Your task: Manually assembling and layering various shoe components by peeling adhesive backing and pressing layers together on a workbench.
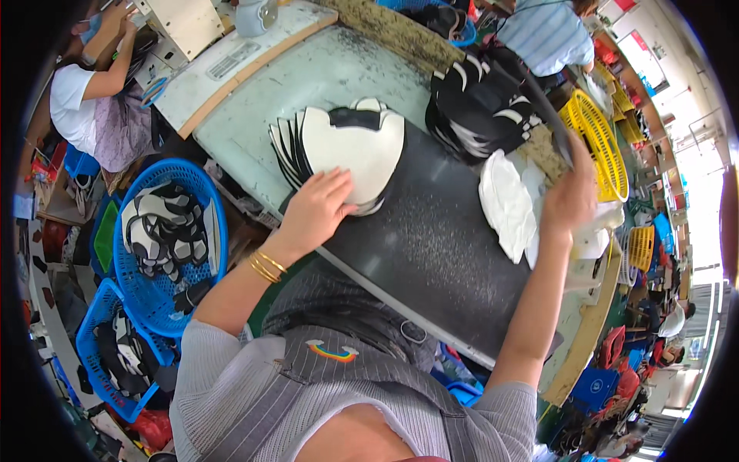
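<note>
My left hand [323, 202] rests with its fingers stretched flat on a fanned stack of white-topped, black-edged cut pieces [356, 150], which look like shoe uppers. On the right, my right hand [571, 196] is raised and somewhat blurred, its fingers closed on a long dark piece [548, 115]. That piece stretches from the hand toward a pile of black-and-white pieces [477, 108] at the back. Nearer my right forearm lies a crumpled white sheet [508, 206]. Both the stack and the sheet are by a black mat [431, 246] scattered with pale specks.
Two blue baskets of cut pieces [127, 231] [92, 339] stand on the left. A yellow basket [596, 142] is beyond my right hand. One person [81, 115] sits at a machine at far left; another in a striped top [546, 35] is at the back right.
</note>
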{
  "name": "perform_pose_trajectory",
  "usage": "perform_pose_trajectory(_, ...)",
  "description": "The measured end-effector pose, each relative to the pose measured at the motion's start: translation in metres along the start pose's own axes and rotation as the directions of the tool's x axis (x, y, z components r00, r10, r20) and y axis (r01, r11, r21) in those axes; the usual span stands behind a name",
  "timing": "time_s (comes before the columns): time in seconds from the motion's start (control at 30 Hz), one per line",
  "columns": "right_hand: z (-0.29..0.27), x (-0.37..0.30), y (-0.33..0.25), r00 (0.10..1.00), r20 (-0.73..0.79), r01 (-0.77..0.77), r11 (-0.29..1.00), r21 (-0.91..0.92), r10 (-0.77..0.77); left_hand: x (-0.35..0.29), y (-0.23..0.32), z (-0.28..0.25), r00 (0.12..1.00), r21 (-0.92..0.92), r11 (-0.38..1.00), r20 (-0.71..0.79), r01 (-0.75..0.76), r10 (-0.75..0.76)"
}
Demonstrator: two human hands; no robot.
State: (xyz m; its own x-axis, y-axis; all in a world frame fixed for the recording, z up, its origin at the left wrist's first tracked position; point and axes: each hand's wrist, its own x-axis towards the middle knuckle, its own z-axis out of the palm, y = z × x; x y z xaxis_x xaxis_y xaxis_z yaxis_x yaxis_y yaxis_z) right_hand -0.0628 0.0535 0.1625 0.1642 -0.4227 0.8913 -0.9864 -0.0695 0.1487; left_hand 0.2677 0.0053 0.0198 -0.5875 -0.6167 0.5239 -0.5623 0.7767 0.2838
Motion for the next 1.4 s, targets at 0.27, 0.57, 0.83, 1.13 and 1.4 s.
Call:
perform_pose_trajectory(0.27,0.130,-0.067,0.027,0.924,0.358,-0.238,0.937,0.256,0.137,0.056,-0.018,-0.005,0.999,-0.263,0.964,0.032,0.046,-0.039)
perform_pose_trajectory(0.57,0.150,-0.105,0.000,0.948,0.313,-0.111,0.983,0.147,0.060,0.220,-0.037,0.130,0.909,-0.098,0.905,0.014,-0.414,0.417)
perform_pose_trajectory(0.83,0.166,-0.097,0.011,0.966,0.247,-0.132,0.967,0.220,0.075,0.257,-0.040,0.146,0.861,-0.408,0.841,0.207,-0.355,0.464)
perform_pose_trajectory(1.13,0.170,-0.082,0.010,0.975,0.216,0.014,0.981,0.195,-0.057,0.258,-0.032,0.140,0.880,-0.407,0.886,0.309,-0.221,0.361)
perform_pose_trajectory(1.4,0.154,-0.076,0.017,0.961,0.165,0.212,0.975,0.074,-0.221,0.248,-0.030,0.157,0.899,-0.400,0.832,0.043,-0.385,0.437)
